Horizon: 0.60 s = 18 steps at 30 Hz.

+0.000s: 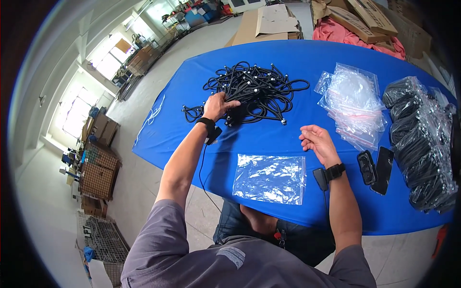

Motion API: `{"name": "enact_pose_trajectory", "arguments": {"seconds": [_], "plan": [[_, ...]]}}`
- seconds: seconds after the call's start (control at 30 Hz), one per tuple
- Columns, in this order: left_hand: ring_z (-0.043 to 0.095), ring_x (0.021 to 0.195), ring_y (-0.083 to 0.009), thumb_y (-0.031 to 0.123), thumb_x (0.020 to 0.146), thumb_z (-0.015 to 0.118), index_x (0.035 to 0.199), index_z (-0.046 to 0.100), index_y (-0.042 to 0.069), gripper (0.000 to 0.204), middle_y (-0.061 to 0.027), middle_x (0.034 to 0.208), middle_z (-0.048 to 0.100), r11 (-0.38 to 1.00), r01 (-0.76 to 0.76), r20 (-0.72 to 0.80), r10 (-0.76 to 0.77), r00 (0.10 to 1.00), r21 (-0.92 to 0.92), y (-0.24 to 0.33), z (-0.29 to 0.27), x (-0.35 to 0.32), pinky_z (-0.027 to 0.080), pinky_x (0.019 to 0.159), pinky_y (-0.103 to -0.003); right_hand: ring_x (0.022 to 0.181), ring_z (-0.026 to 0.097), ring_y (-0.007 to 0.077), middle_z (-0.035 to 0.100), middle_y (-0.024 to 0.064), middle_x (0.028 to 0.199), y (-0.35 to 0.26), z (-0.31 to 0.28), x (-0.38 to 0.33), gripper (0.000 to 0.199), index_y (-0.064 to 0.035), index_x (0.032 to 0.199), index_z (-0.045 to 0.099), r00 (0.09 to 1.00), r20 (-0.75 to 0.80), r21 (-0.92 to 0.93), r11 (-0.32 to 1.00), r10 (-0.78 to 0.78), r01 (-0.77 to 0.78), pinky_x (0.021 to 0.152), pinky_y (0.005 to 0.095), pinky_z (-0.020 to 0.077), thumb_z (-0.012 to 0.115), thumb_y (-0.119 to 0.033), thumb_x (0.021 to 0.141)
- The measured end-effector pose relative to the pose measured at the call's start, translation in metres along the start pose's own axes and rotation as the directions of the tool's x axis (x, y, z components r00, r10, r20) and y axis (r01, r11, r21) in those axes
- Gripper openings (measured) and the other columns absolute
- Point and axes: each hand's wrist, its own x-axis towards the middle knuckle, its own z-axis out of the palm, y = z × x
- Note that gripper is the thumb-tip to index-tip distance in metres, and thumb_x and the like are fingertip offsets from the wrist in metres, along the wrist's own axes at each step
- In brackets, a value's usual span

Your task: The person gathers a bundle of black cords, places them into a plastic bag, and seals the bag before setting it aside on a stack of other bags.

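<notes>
A tangled heap of black hoses or cords with silvery metal ends (259, 86) lies on the far middle of the blue-covered table. My left hand (217, 106) reaches onto the heap's near left side, its thumb stretched out to the right; the other fingertips are partly hidden. To the right of the heap, my right hand (317, 143) hovers above the cloth, its fingers loosely bent and slightly apart, with nothing visible in them. Between my forearms, near the table's front edge, a clear zip bag (270, 179) lies flat. Both wrists wear black straps with small devices.
Clear zip bags (354, 103) are stacked at the right. Beyond them stand rows of bagged black cords (413, 144). A black phone-like slab (382, 170) and a black case (366, 167) lie near my right wrist. Cardboard (273, 21) stands past the table's far edge.
</notes>
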Motion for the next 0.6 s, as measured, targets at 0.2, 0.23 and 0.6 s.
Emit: {"name": "enact_pose_trajectory", "arguments": {"seconds": [0.2, 0.23, 0.6], "plan": [[0.055, 0.063, -0.0126, 0.031, 0.087, 0.081, 0.086, 0.063, 0.005, 0.032, 0.002, 0.066, 0.055, 0.798, 0.086, -0.006, -0.112, 0.994, -0.597, 0.001, -0.015, 0.009, 0.05, 0.062, -0.03, 0.074, 0.065, 0.0123, 0.068, 0.0084, 0.093, 0.001, 0.003, 0.003, 0.025, 0.0007, 0.119, 0.062, 1.0, -0.011, -0.004, 1.0, 0.002, -0.002, 0.063, 0.0254, 0.0543, 0.065, -0.016, 0.1], [0.055, 0.065, -0.0096, 0.028, 0.089, 0.08, 0.088, 0.063, 0.004, 0.029, 0.0029, 0.07, 0.056, 0.676, 0.091, -0.005, -0.139, 0.99, -0.731, 0.006, -0.019, 0.009, 0.051, 0.063, -0.028, 0.074, 0.065, 0.0122, 0.068, 0.0084, 0.093, 0.001, 0.003, 0.003, 0.025, 0.0008, 0.119, 0.062, 1.0, -0.012, 0.0, 1.0, 0.005, -0.005, 0.063, 0.0254, 0.0543, 0.065, -0.015, 0.1], [0.063, 0.085, -0.0088, -0.001, 0.085, 0.067, 0.121, 0.065, -0.002, 0.035, -0.0033, 0.103, 0.069, 0.612, -0.17, -0.136, 0.102, 0.985, -0.772, 0.087, -0.015, -0.046, 0.053, 0.072, -0.024, 0.102, 0.066, 0.018, 0.065, 0.0133, 0.119, -0.001, 0.006, -0.001, 0.057, -0.0044, 0.141, 0.05, 0.988, -0.063, -0.063, 0.988, -0.142, 0.138, 0.086, 0.0316, 0.0551, 0.075, -0.02, 0.092]]}}
